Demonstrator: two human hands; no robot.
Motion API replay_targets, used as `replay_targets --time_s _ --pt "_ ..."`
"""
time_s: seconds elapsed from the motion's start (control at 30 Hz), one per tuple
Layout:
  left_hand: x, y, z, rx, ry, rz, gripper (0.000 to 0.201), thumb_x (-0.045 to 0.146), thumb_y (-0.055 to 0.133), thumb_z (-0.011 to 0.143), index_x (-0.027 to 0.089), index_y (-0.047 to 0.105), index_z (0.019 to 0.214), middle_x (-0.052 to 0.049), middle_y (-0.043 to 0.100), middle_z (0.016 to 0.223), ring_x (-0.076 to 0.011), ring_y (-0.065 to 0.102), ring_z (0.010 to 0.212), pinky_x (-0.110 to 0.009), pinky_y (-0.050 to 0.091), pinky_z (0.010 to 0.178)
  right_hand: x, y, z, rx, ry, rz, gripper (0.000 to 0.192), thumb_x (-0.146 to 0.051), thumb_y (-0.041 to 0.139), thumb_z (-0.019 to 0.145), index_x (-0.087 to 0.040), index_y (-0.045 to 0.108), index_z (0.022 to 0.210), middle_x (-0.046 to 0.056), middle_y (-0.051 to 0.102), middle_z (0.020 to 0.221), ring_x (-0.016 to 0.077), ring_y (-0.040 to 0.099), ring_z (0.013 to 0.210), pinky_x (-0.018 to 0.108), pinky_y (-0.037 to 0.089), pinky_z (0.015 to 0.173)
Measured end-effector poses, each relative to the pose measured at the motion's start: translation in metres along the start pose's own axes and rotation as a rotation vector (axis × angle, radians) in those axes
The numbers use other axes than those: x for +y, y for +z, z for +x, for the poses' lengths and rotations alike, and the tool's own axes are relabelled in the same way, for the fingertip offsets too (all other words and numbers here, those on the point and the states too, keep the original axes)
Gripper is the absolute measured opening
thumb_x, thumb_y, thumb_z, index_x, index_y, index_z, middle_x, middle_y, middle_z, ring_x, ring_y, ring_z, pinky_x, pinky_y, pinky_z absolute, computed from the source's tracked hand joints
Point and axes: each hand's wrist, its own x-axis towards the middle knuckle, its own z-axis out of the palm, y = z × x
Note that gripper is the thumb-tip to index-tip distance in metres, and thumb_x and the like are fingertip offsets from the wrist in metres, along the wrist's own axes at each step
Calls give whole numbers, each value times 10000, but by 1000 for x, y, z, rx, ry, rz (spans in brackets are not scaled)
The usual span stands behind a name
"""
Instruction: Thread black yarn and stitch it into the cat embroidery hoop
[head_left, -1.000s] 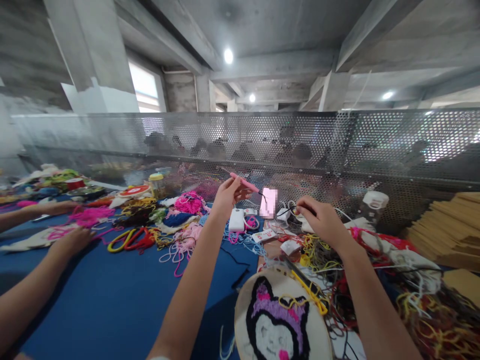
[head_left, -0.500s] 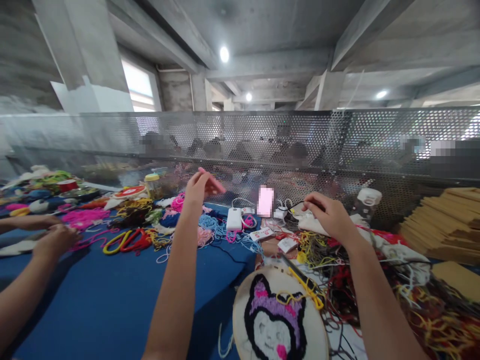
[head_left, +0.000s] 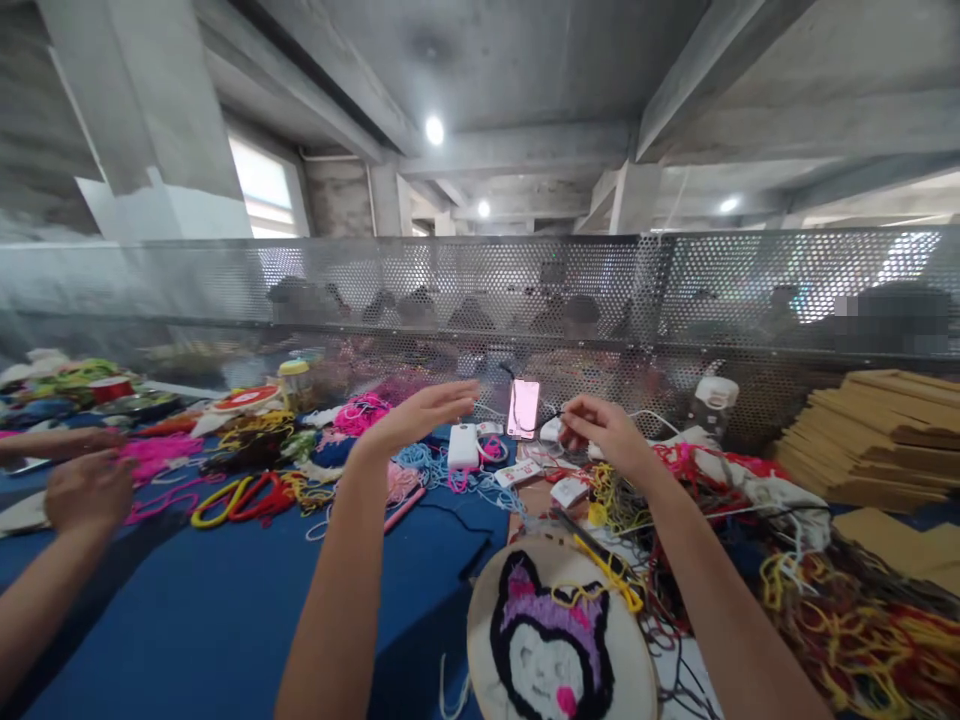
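A pink tool (head_left: 405, 507) is seen lying on the blue bench (head_left: 225, 600), below and just left of the left hand (head_left: 420, 412), held by neither hand. Its long axis runs from lower left to upper right, towards the power bank (head_left: 463, 447); which end is the tip cannot be told.

The left hand is held open and flat above the yarn (head_left: 360, 412), with nothing in it. The right hand (head_left: 600, 430) is drawn into a pinch just right of the upright phone (head_left: 523, 408); what is pinched cannot be made out. The step is judged a pause between stitches: any further stitching calls for the tool to be gripped again and brought to the hoop (head_left: 562, 640), which lies near the front edge. A co-worker's hand (head_left: 86, 490) is seen far left.
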Motion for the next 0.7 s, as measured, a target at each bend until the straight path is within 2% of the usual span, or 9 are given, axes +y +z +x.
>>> replay_targets --time_s 0.07,0.17,0.27,0.37,0.43,0.5,0.57,0.7 --pt "11 23 5 -20 106 -97 213 238 631 729 202 675 934 -93 666 1022 -188 632 864 -238 502 658 1 15 1 -65 24 33 175 -356 538 766 -186 494 762 8 631 632 113 550 525 254 454 544" --pt "12 41 14 249 157 -193 154 283 607 755 145 674 747 -80 682 696 -135 616 565 -209 460 501 5 34 0 -124 34 47 165 -351 518 781 -191 482 763 -2 622 621 114 563 538 256 462 565" --pt "-1 43 20 339 127 -280 181 303 628 739 125 649 719 -60 660 613 -128 602 514 -212 448 488 7 47 -5 -147 52 13 149 -332 499 790 -193 478 742 -2 616 615 118 568 544 242 446 535" --pt "-26 42 15 306 0 -448 177 295 639 738 121 625 712 -54 660 625 -108 595 526 -191 448 506 2 52 -19 -166 40 -171 127 -290 472 808 -197 483 721 0 608 608 121 565 545 232 418 515" --pt "-49 45 5 228 -233 -616 137 257 632 749 129 616 705 -41 656 635 -95 598 551 -174 455 528 -2 52 -32 -229 20 -348 126 -254 464 813 -198 494 704 1 605 598 118 553 535 231 396 517" --pt "-75 51 -10 194 -362 -642 111 213 633 745 125 613 679 -33 631 581 -87 570 488 -170 445 477 -7 52 -46 -312 1 -514 126 -219 476 803 -196 516 685 2 607 593 116 540 531 231 366 518" --pt "-99 56 -27 173 -457 -661 87 169 628 742 126 617 667 -20 607 539 -79 546 443 -160 432 435 -8 52 -60 -349 -35 -689 121 -205 493 788 -198 540 677 5 611 609 121 527 538 234 326 508" --pt "-128 62 -55 125 -538 -717 115 193 575 793 154 638 704 -5 596 549 -67 536 450 -149 455 474 0 51 -92 -274 -166 -1034 169 -237 427 839 -194 562 748 42 628 684 153 539 577 258 277 504"
